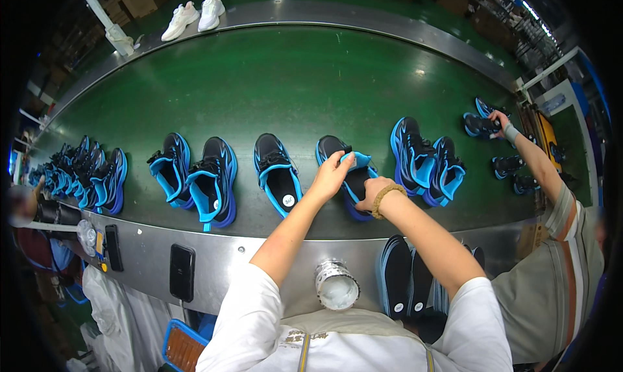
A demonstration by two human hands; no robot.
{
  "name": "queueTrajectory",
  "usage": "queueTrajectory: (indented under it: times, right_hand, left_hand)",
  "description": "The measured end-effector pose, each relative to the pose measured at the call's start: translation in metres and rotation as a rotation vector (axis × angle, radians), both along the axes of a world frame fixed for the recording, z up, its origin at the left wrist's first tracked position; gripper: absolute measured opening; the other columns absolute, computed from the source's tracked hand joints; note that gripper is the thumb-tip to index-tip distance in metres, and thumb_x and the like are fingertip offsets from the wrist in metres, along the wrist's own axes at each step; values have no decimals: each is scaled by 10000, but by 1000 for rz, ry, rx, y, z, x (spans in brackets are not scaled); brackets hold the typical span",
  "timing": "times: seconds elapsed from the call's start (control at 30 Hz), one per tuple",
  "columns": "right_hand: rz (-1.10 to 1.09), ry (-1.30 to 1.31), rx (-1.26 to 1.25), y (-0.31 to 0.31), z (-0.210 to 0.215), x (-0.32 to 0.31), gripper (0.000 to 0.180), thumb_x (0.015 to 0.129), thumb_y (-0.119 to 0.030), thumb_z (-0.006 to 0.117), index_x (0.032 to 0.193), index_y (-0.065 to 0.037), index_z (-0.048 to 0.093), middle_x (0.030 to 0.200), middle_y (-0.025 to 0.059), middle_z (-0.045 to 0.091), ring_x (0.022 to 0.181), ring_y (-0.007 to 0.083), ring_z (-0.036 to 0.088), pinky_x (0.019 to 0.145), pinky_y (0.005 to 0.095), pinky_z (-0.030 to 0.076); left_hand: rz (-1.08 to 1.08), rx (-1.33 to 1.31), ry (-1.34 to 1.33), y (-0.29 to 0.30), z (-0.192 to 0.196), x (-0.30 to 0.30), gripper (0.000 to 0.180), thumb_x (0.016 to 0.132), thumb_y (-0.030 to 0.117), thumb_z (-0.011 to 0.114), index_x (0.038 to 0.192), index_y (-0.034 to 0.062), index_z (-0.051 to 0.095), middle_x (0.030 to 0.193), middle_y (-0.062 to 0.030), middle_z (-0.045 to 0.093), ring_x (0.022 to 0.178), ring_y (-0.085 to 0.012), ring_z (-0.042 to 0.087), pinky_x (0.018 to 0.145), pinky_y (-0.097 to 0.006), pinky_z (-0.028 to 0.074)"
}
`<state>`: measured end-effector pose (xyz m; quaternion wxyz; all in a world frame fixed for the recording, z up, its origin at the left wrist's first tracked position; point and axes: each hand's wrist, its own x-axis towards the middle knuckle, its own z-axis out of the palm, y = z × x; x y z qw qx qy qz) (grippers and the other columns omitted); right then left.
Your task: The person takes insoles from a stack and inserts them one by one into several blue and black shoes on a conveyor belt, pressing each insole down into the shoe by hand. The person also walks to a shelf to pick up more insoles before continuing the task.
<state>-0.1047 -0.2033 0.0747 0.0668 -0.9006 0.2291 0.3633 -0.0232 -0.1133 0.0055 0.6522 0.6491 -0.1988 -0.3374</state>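
I've got both hands on one black-and-blue shoe (pixel 347 174), sitting on the green conveyor belt (pixel 292 86) right in front of me, approx mid-row. My left hand (pixel 331 175) is closed on the shoe's blue tongue/collar area, fingers pinching the top edge. My right hand (pixel 372 191), w/ a beaded bracelet (pixel 384 197) on the wrist, is tucked at the shoe's near side; fingers hidden behind it, so I can't tell if it's gripping or just pressed against it.

Just left of that shoe: another shoe w/ a round sticker on its insole (pixel 278 173), then two more (pixel 195 177), then a packed cluster (pixel 84 174) far left. Just right: a pair tipped on their sides (pixel 428 161). A white pair (pixel 195 15) sits at the belt's far edge.

Below the metal rim (pixel 259 255): a tape roll (pixel 336 285), a stack of dark insoles (pixel 405 278), a black phone (pixel 182 271).

To my right, another person's hand (pixel 500 119) is on a shoe (pixel 481 122).
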Motion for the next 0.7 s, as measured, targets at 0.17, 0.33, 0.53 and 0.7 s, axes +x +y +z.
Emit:
queueTrajectory:
  times: [0.17,0.33,0.53,0.7]
  right_hand:
    - [168,-140,50,-7,-9,-6,258,732,-167,554,903,11,627,993,204,573,908,326,575,784,364,473]
    - [325,-371,33,-9,-33,-24,167,751,-107,484,801,-25,622,901,149,547,871,278,553,755,365,471]
    - [374,-448,-34,-12,-70,-10,153,760,-137,487,782,-40,604,845,136,565,802,269,569,698,363,477]
    - [426,-442,-59,-14,-73,-8,161,769,-158,486,787,-41,596,833,133,577,766,265,579,690,358,479]
  left_hand:
    - [144,-103,215,-5,-17,-2,434,864,382,496,992,-29,546,853,-36,564,810,-82,477,722,-215,375]
    - [86,-33,168,-7,-21,-2,419,854,399,509,977,3,561,851,-17,560,794,-69,469,712,-207,367]
    - [69,-65,142,-7,-28,1,403,868,401,485,930,10,561,813,6,541,772,-59,453,692,-204,364]
    - [63,-8,98,-4,-29,2,424,877,401,466,938,-10,549,826,-2,546,790,-66,451,713,-207,369]
